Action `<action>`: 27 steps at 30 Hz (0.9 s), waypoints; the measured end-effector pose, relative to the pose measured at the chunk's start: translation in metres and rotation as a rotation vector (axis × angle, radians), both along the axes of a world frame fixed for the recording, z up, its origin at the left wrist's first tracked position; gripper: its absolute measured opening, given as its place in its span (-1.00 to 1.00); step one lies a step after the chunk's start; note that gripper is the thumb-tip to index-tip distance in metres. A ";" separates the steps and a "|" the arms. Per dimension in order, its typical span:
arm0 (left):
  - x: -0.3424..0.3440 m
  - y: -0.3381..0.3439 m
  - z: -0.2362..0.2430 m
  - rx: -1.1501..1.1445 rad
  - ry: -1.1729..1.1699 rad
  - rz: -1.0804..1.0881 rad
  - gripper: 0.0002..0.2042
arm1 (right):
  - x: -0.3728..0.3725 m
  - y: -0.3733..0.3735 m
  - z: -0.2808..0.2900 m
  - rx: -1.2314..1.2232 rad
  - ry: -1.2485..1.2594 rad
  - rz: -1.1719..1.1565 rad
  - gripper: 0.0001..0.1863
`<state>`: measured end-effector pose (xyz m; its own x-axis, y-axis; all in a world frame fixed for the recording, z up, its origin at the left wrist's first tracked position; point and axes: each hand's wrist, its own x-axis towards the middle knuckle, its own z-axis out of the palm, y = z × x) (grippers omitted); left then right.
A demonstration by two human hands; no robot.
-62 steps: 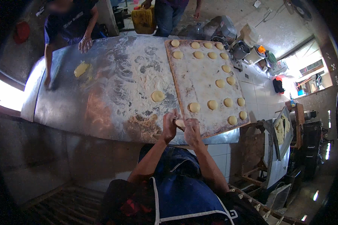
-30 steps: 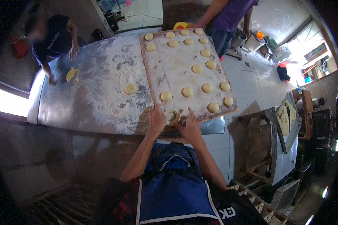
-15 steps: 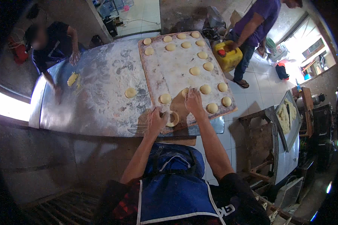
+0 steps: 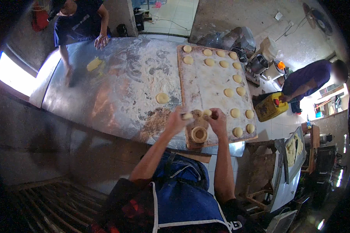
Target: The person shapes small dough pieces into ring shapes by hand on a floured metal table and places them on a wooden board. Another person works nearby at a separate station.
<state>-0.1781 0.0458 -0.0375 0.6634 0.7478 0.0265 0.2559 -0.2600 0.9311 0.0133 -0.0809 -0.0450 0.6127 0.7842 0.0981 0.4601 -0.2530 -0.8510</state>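
Observation:
Over the near edge of a floured board, my left hand is closed on a pale dough ball. My right hand pinches another dough ball a short way to the right. Below and between the hands sits a small round beige bowl-like ring, brown inside; what fills it I cannot make out. More dough balls stand on the board's far and right parts. One dough ball lies on the floury metal table, left of the board.
The metal table stretches left, where a co-worker's hand rests near a yellow lump. At right, a person in purple carries a yellow jerrycan. A tray of dough stands at the lower right.
Both hands have lifted a dough ball off the board and drawn together above the ring. The view has shifted left. The person with the jerrycan has come nearer.

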 end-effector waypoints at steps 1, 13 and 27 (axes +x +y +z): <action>-0.023 0.015 0.005 -0.009 0.064 0.110 -0.50 | -0.013 0.012 0.003 0.016 0.024 0.056 -0.68; -0.123 0.102 -0.015 0.721 0.216 0.533 -0.68 | -0.165 0.149 -0.020 -0.279 -0.462 0.231 -0.70; -0.119 0.073 0.018 -0.374 -0.181 0.106 -0.72 | -0.177 0.129 0.029 0.071 0.607 0.094 -0.45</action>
